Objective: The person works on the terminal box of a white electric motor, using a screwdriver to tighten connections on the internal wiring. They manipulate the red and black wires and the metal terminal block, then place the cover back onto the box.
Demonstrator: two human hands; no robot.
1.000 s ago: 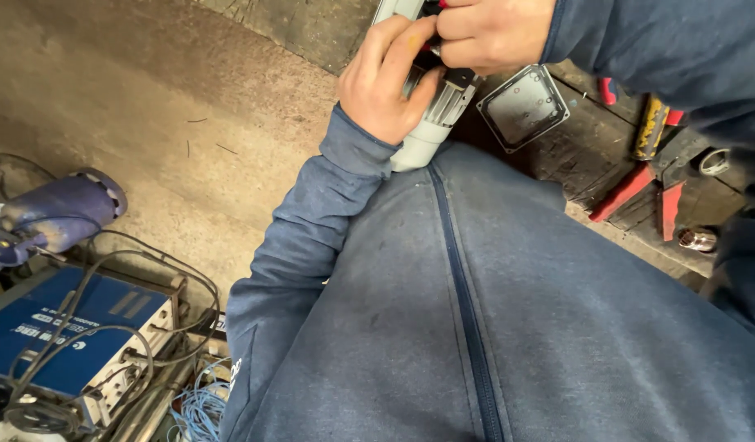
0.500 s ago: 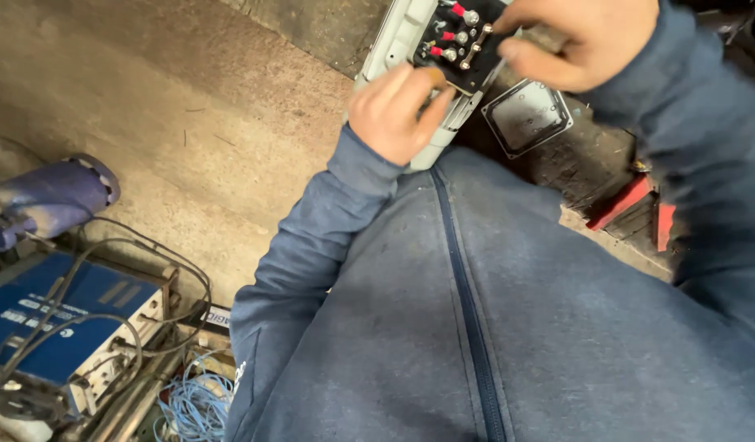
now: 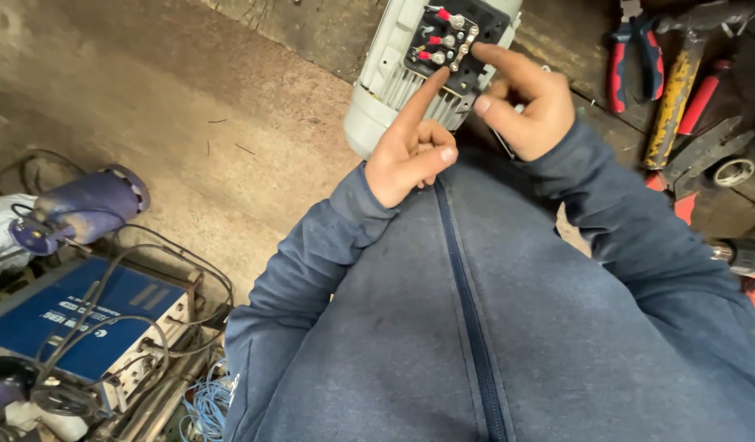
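Terminal block (image 3: 451, 37): black, open to view at the top of the frame, set in the pale grey motor housing (image 3: 385, 82); red-capped leads and bare metal studs showing, no cover on it.
Left hand (image 3: 410, 151): nothing gripped; index finger stretched out with its tip at the lower edge of the terminal block, other fingers curled into the palm.
Right hand (image 3: 529, 106): nothing gripped either; index finger pointing at the right edge of the terminal block, thumb tucked under, remaining fingers folded.
Contact: both fingertips at or just on the block; actual touch on a stud cannot be told.
Progress, as judged: block already uncovered and leads seated on studs; no tool in either hand, so pointing or checking rather than tightening; closing up not yet done.
Motor housing: ribbed, tilted, resting just above the lap of the blue zipped jacket (image 3: 475, 327).
Bench to the right: dark, cluttered; red-handled pliers (image 3: 627, 49), yellow-handled hammer (image 3: 668, 98), further red-handled tools lower down.
Floor (image 3: 189, 98): bare concrete, worn and dusty.
Left corner: blue machine box (image 3: 74, 315) with black cables (image 3: 148, 270) looped over it, a purple cylindrical part (image 3: 87, 205) just above, tangle of blue wire (image 3: 201, 405) near the sleeve.
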